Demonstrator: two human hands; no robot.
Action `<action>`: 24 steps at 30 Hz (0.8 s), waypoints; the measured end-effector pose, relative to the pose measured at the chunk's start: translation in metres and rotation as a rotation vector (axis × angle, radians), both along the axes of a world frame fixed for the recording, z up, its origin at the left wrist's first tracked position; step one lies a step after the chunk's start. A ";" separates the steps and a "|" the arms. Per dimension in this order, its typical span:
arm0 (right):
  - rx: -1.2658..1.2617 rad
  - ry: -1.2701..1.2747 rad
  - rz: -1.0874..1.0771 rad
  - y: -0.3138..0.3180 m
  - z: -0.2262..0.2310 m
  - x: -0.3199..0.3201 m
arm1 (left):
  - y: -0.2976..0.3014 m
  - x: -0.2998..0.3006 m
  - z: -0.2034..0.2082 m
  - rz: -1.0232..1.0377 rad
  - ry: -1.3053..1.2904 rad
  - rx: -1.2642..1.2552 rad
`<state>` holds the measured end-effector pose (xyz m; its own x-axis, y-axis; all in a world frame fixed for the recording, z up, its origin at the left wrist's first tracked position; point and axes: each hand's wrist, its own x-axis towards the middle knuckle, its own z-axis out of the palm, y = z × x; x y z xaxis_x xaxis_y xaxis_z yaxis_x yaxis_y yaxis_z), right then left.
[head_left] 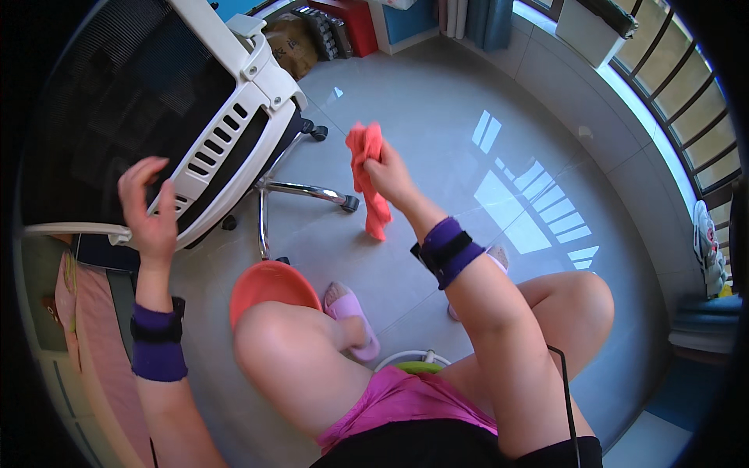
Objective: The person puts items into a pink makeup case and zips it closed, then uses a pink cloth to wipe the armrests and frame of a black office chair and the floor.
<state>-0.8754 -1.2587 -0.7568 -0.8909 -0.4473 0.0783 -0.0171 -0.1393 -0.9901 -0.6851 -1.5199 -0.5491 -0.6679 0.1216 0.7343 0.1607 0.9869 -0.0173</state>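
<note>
A coral-pink cloth hangs bunched from my right hand, whose fingers are closed round its upper part. The cloth's lower end dangles over the tiled floor. My left hand is raised beside the white-framed office chair, fingers apart and nothing in them. Whether it touches the chair's back I cannot tell. Below the chair's wheeled base, a coral-red basin stands on the floor, partly hidden by my left knee.
The chair's chrome legs and casters spread over the grey tiled floor. My feet are in pink slippers. A green and white rounded object sits between my legs. Barred windows line the right, a pink-covered surface the left.
</note>
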 end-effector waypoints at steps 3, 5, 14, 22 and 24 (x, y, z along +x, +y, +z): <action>-0.155 -0.025 0.066 0.014 0.032 -0.005 | 0.057 -0.041 0.000 -0.266 -0.147 0.002; -0.232 -0.081 0.152 0.023 0.047 -0.004 | 0.078 -0.069 -0.013 -0.374 -0.299 0.046; 0.887 -0.096 0.841 0.076 -0.138 0.036 | 0.129 -0.191 -0.260 -0.255 -1.300 0.191; 1.215 0.068 0.388 0.107 -0.237 0.035 | 0.195 -0.180 -0.459 -0.289 -1.263 0.222; 1.172 0.161 0.348 0.107 -0.258 0.043 | 0.209 -0.182 -0.481 -0.256 -1.178 0.211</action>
<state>-0.8328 -1.1512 -1.0152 -0.7279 -0.5327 -0.4316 -0.2902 0.8097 -0.5100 -0.8669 -1.3105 -1.0297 -0.9117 0.2988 -0.2820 0.1598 0.8902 0.4267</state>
